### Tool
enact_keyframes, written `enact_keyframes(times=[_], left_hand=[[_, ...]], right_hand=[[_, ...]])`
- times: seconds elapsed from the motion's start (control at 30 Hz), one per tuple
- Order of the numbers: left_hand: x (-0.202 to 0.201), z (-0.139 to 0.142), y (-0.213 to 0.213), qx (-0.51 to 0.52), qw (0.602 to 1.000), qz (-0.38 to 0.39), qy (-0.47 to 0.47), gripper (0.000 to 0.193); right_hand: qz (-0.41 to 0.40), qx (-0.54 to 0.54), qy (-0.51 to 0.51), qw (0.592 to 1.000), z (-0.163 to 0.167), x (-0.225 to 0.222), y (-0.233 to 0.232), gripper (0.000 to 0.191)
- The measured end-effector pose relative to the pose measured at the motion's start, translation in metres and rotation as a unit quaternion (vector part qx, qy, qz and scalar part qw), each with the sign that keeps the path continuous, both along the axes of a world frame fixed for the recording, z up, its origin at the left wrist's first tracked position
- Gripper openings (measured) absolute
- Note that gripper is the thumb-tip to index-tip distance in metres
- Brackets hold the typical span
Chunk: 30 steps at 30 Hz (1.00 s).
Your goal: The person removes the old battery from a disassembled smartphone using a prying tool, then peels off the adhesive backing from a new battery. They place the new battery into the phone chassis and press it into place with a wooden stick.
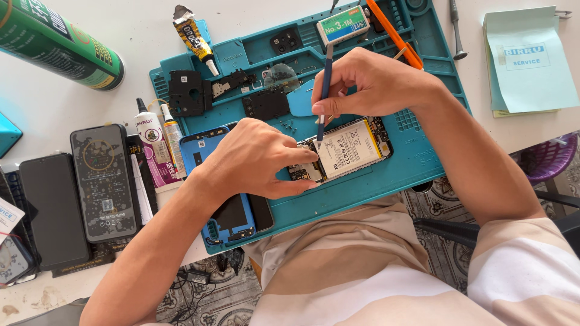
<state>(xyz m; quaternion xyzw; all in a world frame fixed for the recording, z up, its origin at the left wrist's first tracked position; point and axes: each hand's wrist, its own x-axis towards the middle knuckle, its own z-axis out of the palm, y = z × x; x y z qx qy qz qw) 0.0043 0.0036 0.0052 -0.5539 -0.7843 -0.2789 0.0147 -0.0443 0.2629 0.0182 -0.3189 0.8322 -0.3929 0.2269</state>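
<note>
I sit at a white tabletop (54, 102) in bright, soft light. A big teal mat (417, 163) with little trays lies on it. Under the tabletop I see a floor (223, 302) of grey tiles with swirly patterns. A purple plastic basket (547, 160) sits by my side, next to a dark chair arm (447, 229).

Green spray can (60, 45), glue tubes (162, 142), spare phones (103, 181), pale green notepad (525, 60)
</note>
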Motion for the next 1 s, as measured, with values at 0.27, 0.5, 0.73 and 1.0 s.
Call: enact_keyframes(times=[0.27, 0.5, 0.73, 1.0], left_hand=[[-0.0001, -0.0002, 0.0008, 0.001, 1.000, -0.027, 0.002, 0.032], [0.0016, 0.0020, 0.0011, -0.008, 1.000, -0.013, -0.017, 0.032], [0.0016, 0.0034, 0.0021, -0.010, 1.000, -0.010, -0.023, 0.031], [0.0011, 0.0033, 0.0003, -0.014, 1.000, -0.007, -0.019, 0.032]], right_hand=[[0.002, 0.004, 0.001, 1.000, -0.0030, -0.0009, -0.0015, 0.020], [-0.008, 0.021, 0.015, 1.000, -0.0016, 0.0001, -0.0025, 0.019], [0.002, 0.024, -0.019, 1.000, -0.0015, 0.0018, -0.0038, 0.019], [-0.012, -0.036, -0.109, 0.993, -0.0032, -0.0005, -0.0034, 0.018]])
